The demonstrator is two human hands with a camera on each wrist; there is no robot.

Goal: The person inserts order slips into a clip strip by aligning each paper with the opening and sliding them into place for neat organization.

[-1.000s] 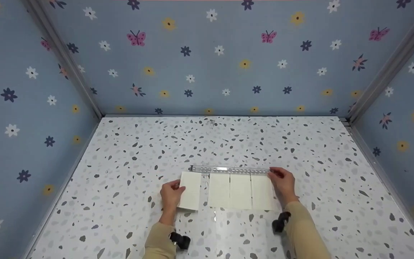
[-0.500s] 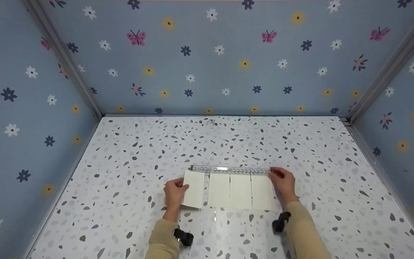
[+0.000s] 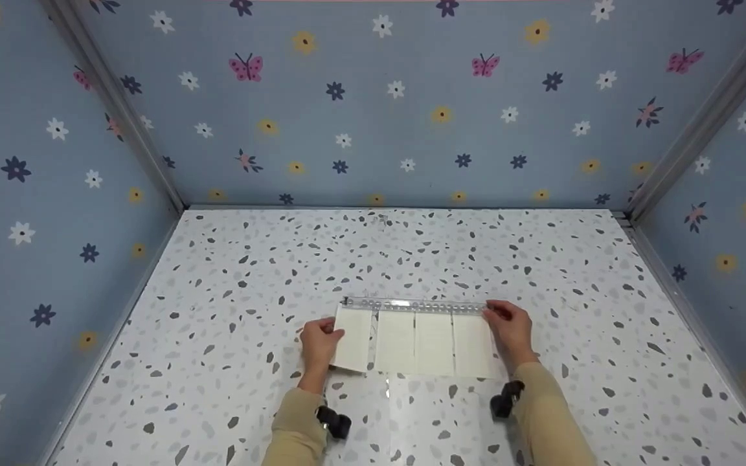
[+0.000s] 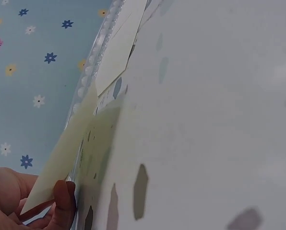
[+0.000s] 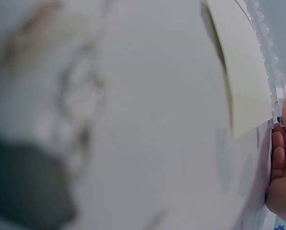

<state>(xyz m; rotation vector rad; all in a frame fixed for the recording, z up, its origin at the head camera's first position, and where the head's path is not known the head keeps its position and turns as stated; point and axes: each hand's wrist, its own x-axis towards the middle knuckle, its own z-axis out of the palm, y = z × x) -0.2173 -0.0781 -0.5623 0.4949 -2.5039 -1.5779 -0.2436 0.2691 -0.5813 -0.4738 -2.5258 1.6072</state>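
A clear ruler (image 3: 414, 305) lies across the speckled table (image 3: 412, 252). Three cream paper cards (image 3: 433, 343) lie side by side below it, their top edges against it. My left hand (image 3: 318, 343) pinches a further cream card (image 3: 353, 338) by its left edge, just left of the row and slightly tilted. In the left wrist view that card (image 4: 73, 143) rises off the table between thumb and fingers (image 4: 61, 206). My right hand (image 3: 509, 333) rests at the ruler's right end, fingertips (image 5: 282, 158) on it beside the rightmost card (image 5: 244, 81).
Blue walls with flowers and butterflies (image 3: 373, 103) close the table on three sides, with metal corner posts (image 3: 120, 110). Black wrist cameras (image 3: 334, 424) sit on both beige sleeves.
My left hand has carried its card to the right and up, closing the gap to the row of three. The right hand and ruler have stayed put.
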